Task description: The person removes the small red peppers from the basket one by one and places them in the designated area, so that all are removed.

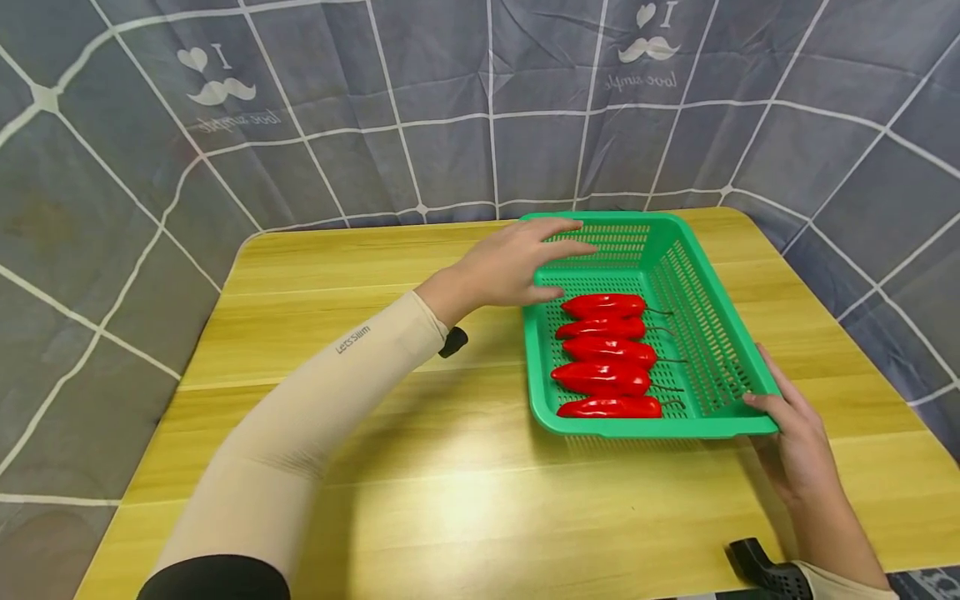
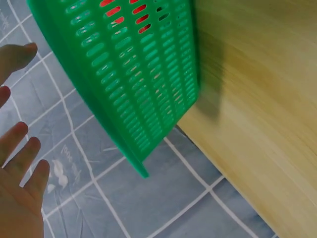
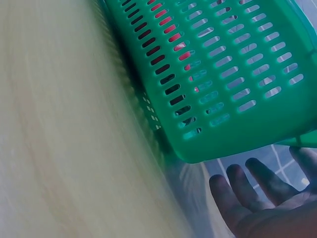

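Note:
A green plastic basket (image 1: 716, 287) with slotted walls stands on the right half of the table. Inside it, several red chili peppers (image 1: 603, 379) lie in a row, dark stems pointing right. My left hand (image 1: 517, 262) is at the basket's left rim, fingers spread and reaching over it, holding nothing. In the left wrist view, that hand's fingers (image 2: 30, 153) show apart from the basket wall (image 2: 133, 79). My right hand (image 1: 802, 446) pinches the near right corner of the rim, thumb on top. Its other fingers (image 3: 237, 191) extend loosely below the rim in the right wrist view.
The light wooden table (image 1: 450, 492) has rounded far corners. A grey curtain (image 1: 442, 158) with white lines hangs behind and along both sides. Black wrist mounts (image 1: 453, 342) are worn on both arms, over a beige sleeve (image 1: 322, 408) on the left.

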A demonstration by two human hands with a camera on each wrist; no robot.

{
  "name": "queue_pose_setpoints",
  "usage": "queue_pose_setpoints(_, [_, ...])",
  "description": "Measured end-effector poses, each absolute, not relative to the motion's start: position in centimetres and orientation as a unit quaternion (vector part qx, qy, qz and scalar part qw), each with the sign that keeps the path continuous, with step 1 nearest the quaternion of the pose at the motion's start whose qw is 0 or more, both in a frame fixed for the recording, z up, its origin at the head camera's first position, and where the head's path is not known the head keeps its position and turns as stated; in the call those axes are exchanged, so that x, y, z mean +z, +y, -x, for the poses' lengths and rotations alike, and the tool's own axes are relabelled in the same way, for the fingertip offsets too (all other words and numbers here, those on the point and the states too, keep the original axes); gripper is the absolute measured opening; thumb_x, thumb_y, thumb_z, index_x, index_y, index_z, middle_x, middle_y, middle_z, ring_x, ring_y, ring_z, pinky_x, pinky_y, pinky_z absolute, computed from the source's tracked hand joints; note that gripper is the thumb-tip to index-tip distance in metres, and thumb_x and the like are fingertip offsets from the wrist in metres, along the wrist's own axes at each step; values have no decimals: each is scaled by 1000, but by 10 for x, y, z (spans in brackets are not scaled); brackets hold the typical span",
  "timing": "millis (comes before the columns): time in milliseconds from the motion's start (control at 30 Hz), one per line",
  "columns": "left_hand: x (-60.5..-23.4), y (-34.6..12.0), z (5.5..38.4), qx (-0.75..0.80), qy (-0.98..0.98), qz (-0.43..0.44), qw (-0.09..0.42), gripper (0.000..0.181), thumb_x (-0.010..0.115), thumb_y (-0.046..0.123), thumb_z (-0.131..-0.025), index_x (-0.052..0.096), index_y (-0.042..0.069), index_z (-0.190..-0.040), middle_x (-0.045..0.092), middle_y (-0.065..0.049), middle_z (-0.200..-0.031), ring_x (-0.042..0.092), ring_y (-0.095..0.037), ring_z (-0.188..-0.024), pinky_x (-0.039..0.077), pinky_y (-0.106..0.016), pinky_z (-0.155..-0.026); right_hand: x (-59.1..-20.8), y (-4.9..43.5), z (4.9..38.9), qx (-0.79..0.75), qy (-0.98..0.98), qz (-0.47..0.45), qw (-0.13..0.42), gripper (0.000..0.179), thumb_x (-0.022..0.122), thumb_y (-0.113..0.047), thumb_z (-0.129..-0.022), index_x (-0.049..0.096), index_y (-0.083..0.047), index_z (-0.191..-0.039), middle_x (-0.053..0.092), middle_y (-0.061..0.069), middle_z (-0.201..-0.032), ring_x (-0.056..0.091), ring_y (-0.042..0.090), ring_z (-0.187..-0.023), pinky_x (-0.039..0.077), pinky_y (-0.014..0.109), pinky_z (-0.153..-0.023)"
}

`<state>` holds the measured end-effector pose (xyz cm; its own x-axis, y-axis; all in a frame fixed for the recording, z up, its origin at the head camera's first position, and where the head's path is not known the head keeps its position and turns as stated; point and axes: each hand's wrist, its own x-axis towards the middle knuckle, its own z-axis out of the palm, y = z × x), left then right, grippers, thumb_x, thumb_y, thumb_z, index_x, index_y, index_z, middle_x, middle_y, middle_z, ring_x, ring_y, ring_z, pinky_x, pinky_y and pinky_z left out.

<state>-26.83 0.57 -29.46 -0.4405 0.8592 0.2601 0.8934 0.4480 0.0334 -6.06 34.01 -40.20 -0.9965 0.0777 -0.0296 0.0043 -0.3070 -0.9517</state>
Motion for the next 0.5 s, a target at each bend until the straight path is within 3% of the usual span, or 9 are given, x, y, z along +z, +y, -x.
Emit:
queue_pose_setpoints(233, [-294, 23, 279, -15, -832, 547, 93, 63, 66, 38, -85, 41, 34, -142, 35, -3, -151, 31, -21, -141, 31, -40, -113, -401, 341, 62, 807, -590, 31, 27, 61, 40, 3, -96, 28, -24, -149, 45, -9, -133, 63, 6, -99, 55, 21, -73])
queue_pose_setpoints(500, [-295, 46, 288, 42, -826, 561, 44, 66, 68, 38, -84, 39, 34, -144, 34, -1, -152, 27, -20, -144, 23, -36, -118, -402, 341, 63, 808, -587, 28, 32, 62, 40, 4, -95, 28, -24, -149, 44, -8, -138, 62, 5, -102, 55, 21, -75])
